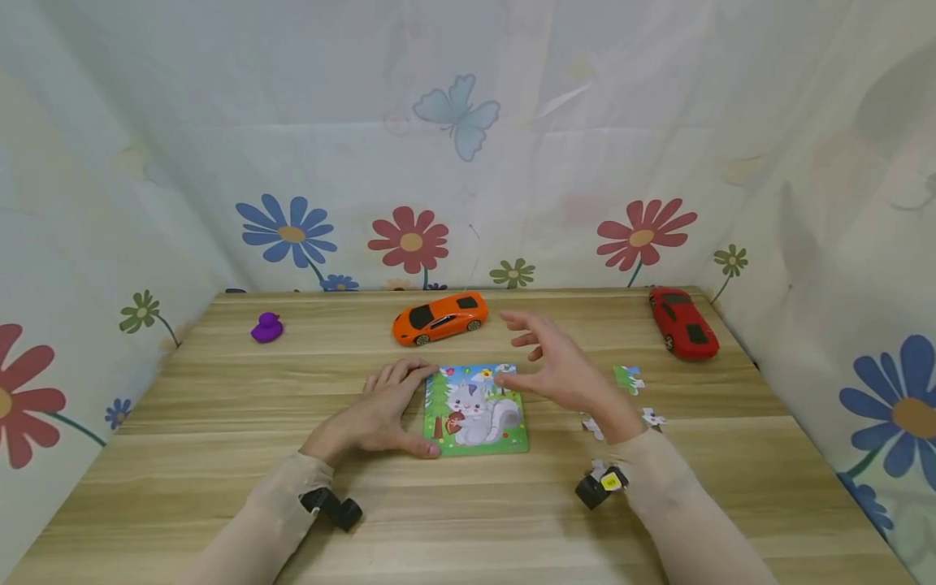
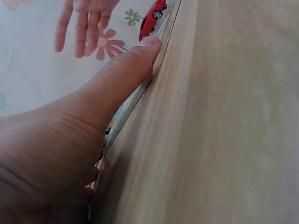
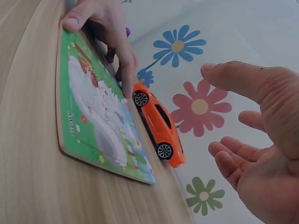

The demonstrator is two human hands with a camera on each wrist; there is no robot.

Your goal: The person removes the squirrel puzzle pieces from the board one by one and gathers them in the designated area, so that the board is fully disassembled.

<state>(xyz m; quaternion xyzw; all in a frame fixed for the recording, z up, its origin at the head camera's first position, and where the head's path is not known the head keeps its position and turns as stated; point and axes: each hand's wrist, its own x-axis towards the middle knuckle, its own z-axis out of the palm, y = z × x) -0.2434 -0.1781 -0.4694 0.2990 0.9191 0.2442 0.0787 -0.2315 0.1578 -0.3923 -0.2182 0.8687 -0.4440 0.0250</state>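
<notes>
A square jigsaw puzzle board [image 1: 475,418] with a grey squirrel picture and green edge lies flat on the table. My left hand [image 1: 380,410] holds it by the left side. Its thumb [image 2: 140,51] presses at the near left corner, while the fingers reach along to the far left corner. Over the board's right side, my right hand [image 1: 559,370] hovers with fingers spread and nothing between them, as the right wrist view also shows. Loose jigsaw pieces [image 1: 629,379] lie to the right of the board, several of them partly hidden by the right wrist.
Behind the board stands an orange toy car [image 1: 441,318]. A red toy car [image 1: 683,323] is at the back right of the wooden table [image 1: 439,520], and a purple rubber duck [image 1: 267,327] at the back left. Flower-printed cloth [image 1: 468,187] walls the table's back and sides.
</notes>
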